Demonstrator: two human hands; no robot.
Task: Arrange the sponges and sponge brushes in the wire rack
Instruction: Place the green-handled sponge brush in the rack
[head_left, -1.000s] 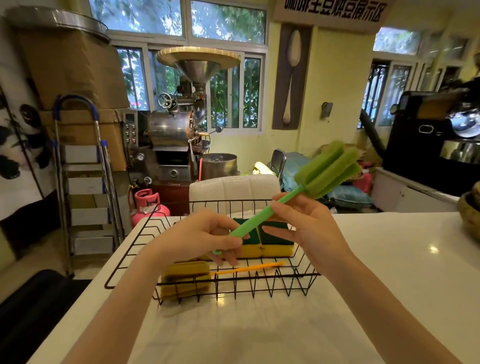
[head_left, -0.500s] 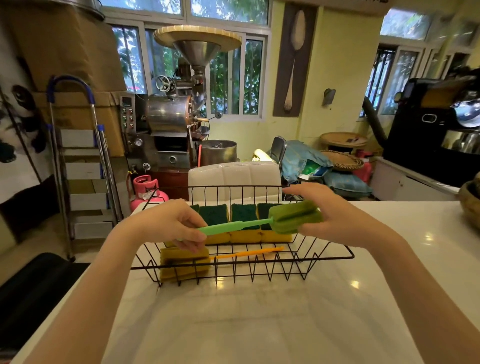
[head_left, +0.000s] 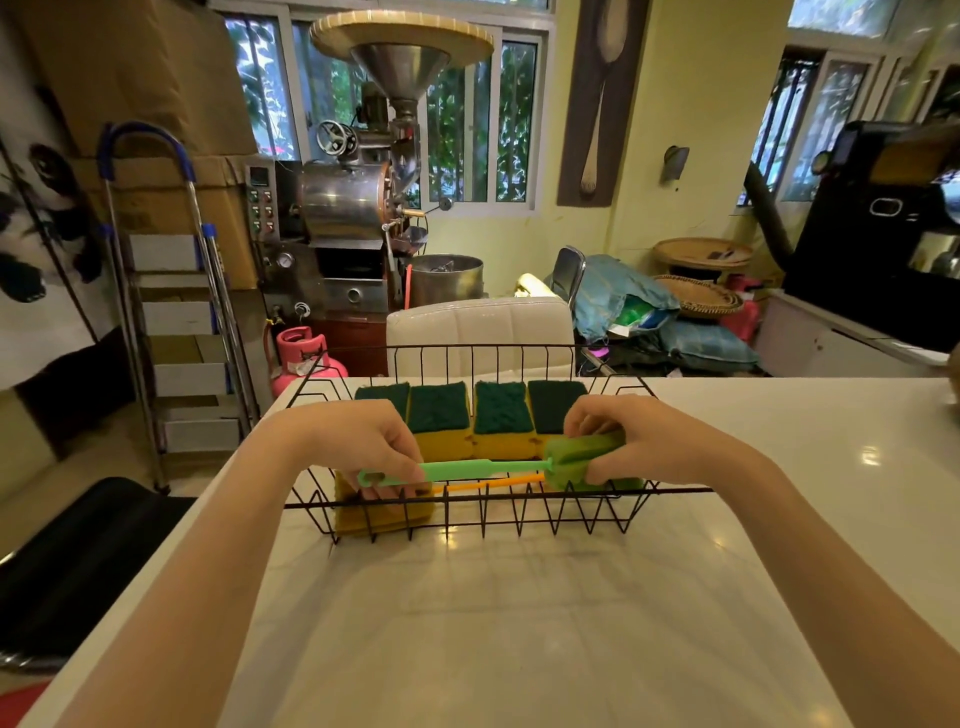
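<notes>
Both hands lower the green sponge brush (head_left: 488, 466) along the wire rack (head_left: 467, 501)'s near edge: left hand (head_left: 358, 441) pinching its handle, right hand (head_left: 639, 441) clasping its foam head (orange brush (head_left: 488, 484) beneath); next, release it level.

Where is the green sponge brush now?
In the head view the green sponge brush lies level inside the wire rack, near its front, held by both hands just above an orange brush handle.

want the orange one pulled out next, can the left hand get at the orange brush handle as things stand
Probably not yet: the left hand is shut on the green brush, whose handle lies right over the orange handle inside the wire rack. Once it lets go, the way from above looks open.
</notes>
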